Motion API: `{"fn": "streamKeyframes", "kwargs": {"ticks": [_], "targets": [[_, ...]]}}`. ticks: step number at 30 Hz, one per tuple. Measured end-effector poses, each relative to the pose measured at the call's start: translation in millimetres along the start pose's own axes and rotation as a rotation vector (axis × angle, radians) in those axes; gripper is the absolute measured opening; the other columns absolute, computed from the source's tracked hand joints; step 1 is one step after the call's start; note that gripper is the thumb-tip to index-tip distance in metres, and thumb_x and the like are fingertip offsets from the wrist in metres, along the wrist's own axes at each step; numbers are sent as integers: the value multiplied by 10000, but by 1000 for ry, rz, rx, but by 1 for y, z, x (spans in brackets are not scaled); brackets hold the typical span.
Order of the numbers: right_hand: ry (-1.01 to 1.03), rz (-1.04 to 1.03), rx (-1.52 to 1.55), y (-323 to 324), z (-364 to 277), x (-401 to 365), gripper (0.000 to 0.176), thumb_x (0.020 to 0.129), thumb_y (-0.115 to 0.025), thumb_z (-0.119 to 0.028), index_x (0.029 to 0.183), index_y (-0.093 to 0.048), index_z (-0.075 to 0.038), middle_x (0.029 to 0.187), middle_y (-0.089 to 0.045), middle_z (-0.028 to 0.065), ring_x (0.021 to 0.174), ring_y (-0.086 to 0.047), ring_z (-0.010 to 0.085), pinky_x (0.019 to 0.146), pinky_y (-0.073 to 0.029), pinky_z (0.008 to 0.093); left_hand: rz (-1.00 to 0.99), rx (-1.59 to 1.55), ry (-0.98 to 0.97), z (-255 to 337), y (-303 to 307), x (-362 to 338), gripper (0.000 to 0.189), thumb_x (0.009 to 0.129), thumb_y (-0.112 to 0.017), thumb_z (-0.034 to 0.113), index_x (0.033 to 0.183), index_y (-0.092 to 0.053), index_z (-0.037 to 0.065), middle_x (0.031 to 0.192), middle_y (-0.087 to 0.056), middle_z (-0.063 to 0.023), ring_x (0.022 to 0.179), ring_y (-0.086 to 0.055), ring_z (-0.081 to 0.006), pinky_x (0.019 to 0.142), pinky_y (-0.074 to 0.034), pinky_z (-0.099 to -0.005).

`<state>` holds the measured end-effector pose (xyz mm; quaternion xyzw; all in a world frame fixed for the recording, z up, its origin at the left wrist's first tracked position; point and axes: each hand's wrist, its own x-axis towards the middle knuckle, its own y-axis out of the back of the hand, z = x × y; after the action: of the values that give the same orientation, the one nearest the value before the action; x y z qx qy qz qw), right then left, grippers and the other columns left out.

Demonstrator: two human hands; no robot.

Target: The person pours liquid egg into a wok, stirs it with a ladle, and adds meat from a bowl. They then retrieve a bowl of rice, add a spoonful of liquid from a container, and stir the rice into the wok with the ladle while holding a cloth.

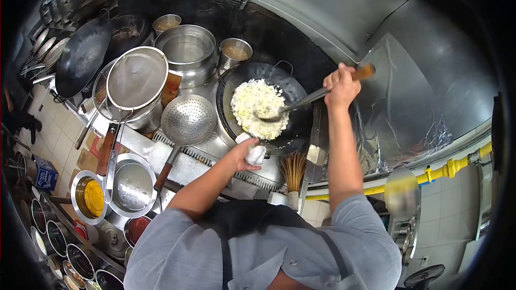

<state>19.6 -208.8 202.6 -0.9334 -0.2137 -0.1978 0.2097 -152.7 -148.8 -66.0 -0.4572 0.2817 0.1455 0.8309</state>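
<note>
A dark wok (293,88) sits on the stove and holds a heap of fried rice (255,99), white with yellow bits. My right hand (342,87) is closed around the shaft of a ladle (306,98), just below its wooden end. The ladle's bowl rests in the rice. At the wok's near side, my left hand (243,156) grips a folded white cloth (256,154) against the rim. Whether a wok handle lies under the cloth is hidden. A few grains stick to the wok wall on the right.
Left of the wok lies a perforated strainer (189,120), with a mesh sieve (137,78) behind it. Metal pots (188,48) stand at the back. A bamboo brush (293,172) is near the right front. A bowl of yellow liquid (90,197) and a steel basin (131,185) sit at left.
</note>
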Motion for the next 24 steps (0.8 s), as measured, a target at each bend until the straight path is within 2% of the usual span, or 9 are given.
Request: {"fn": "streamKeyframes", "kwargs": {"ticks": [2,4,8,11,15,19,20,22,24], "targets": [[123,112,-60,3,29,-18,241,832,-548,-43,644,-410,-102,441,-309,-7,321,-323,128,372,-333,302,-129,-188,148,6,5,-11,336,850,-578,346,1092,-545,115,1044,-599,-92,943,-583,-286,826,-491,-563],[-70,38,18,9,64,-11,258,840,-557,-62,637,-403,-104,442,-303,-14,324,-318,120,362,-320,295,-132,-159,215,-3,10,4,367,858,-581,342,1138,-525,111,1051,-592,-100,942,-579,-307,826,-502,-555],[8,-15,42,-15,12,6,239,835,-583,-64,668,-414,-93,472,-337,-20,335,-319,100,342,-296,291,4,-183,81,-7,-2,5,335,886,-557,353,1120,-524,115,1040,-588,-90,935,-582,-287,826,-524,-509],[-24,70,64,-8,65,-12,238,820,-581,-14,669,-413,-89,467,-342,-7,334,-327,109,337,-305,291,32,-150,82,-13,-4,8,302,887,-545,342,1102,-529,131,1015,-595,-71,919,-587,-264,818,-529,-500],[-92,22,10,-22,33,20,203,821,-591,-50,696,-434,-81,470,-354,-21,336,-328,90,340,-302,270,63,-63,53,-19,1,11,261,893,-513,330,1079,-532,149,982,-605,-54,883,-593,-244,810,-531,-499],[165,60,-113,-5,72,-1,245,831,-555,-38,639,-423,-112,466,-338,-19,336,-320,102,335,-311,270,79,-64,32,-13,-2,17,235,899,-497,314,1069,-532,156,980,-607,-50,869,-594,-239,810,-528,-498],[9,35,-55,-1,83,3,225,819,-572,-48,652,-429,-96,470,-348,-14,338,-332,105,332,-311,273,81,-63,40,-15,-3,15,230,900,-494,308,1068,-532,155,980,-607,-50,869,-596,-239,808,-528,-496],[-39,66,-74,-14,61,34,230,817,-591,-59,662,-424,-95,477,-352,-13,344,-335,105,340,-306,277,77,-40,34,-17,-1,14,226,904,-490,299,1069,-531,151,978,-607,-56,868,-599,-241,799,-532,-493],[68,65,32,-17,46,44,211,813,-598,-35,695,-428,-76,470,-367,-12,335,-345,90,330,-299,265,71,-38,27,-15,-2,14,232,902,-498,300,1069,-531,142,978,-608,-57,862,-605,-240,791,-538,-486]]}}
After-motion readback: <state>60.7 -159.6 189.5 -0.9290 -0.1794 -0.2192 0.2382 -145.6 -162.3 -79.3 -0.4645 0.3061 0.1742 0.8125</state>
